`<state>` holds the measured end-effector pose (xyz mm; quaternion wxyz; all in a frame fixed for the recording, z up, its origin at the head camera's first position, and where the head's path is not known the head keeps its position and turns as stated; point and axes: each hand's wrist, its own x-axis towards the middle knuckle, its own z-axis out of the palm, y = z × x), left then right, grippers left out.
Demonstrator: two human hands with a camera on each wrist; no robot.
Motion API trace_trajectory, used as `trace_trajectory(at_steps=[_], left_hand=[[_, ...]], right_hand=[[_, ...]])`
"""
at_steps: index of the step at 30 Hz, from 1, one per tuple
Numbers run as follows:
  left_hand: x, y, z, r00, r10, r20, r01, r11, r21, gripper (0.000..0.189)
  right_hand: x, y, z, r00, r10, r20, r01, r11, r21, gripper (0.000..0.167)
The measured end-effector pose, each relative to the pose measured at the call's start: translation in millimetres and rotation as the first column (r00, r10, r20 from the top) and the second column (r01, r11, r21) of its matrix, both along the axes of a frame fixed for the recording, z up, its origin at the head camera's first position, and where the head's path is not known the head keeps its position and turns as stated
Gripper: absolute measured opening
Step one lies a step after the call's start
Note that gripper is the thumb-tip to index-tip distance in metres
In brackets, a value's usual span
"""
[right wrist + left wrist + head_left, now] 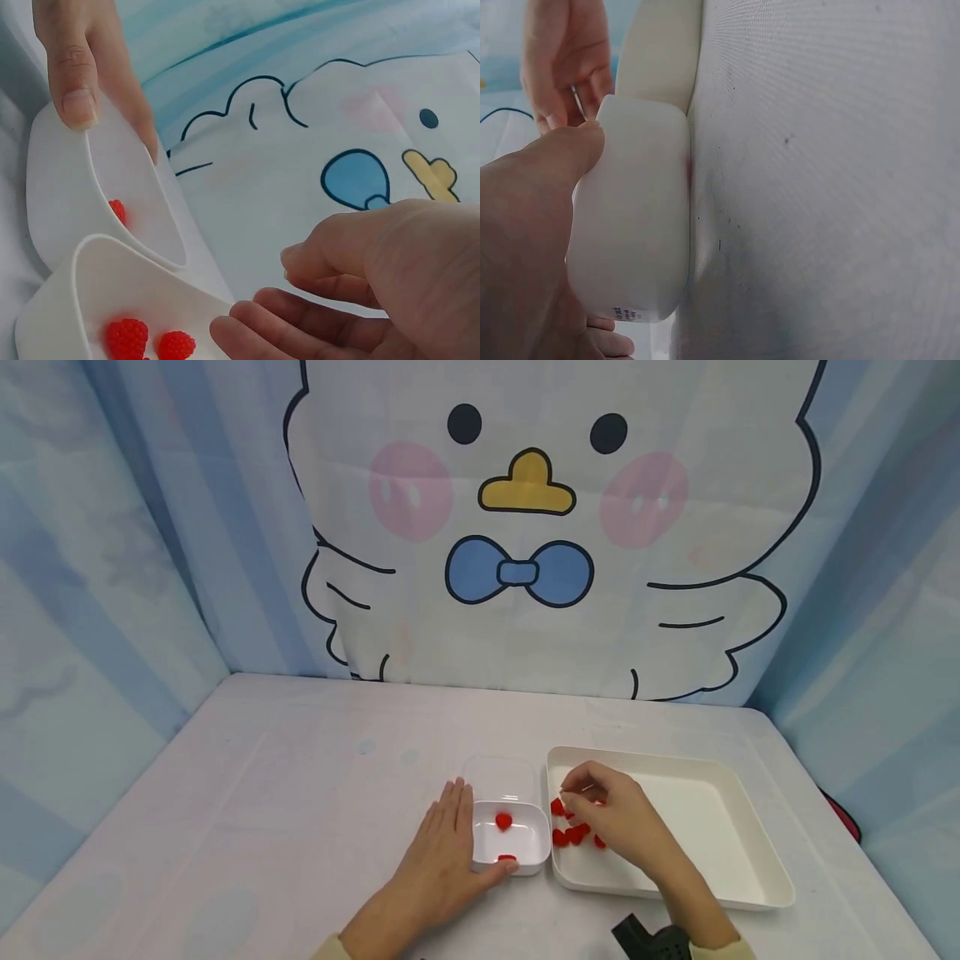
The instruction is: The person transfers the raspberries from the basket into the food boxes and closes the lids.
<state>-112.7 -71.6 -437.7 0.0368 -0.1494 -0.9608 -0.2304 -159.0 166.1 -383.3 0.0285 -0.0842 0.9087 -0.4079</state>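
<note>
A small white box [486,839] with a clear lid [501,774] laid back behind it holds two red raspberries [503,821]. My left hand [438,852] lies along its left side with straight fingers, and the thumb [589,142] rests on the near rim. Right against the box stands a white tray [720,835], with several raspberries [576,835] at its left end. Over these hovers my right hand [618,814], fingers bent loosely downward. In the right wrist view a gap shows between its thumb [315,259] and fingers, and no raspberry is visible there.
A white cloth covers the table [262,810]. Behind it hangs a curtain [525,643] with a cartoon face, and blue curtains [97,568] close off both sides. A black strap [652,939] sits by the right wrist.
</note>
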Motion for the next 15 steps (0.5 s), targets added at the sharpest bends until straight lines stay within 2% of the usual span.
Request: trace_trajectory(at_steps=[8,15], left_hand=[[-1.2,0.7,-0.1,0.998,0.011,0.054,-0.011,1.000,0.001,0.107],[-0.8,0.4,-0.9,0.999,0.009,0.043,-0.009,1.000,0.003,0.108]], right_hand=[[-4.1,11.8,-1.5,0.999,-0.038,0.027,0.038,0.999,0.009,0.013],[-6.7,20.4,-3.8,0.995,-0.080,0.052,0.078,0.996,0.041,0.019]])
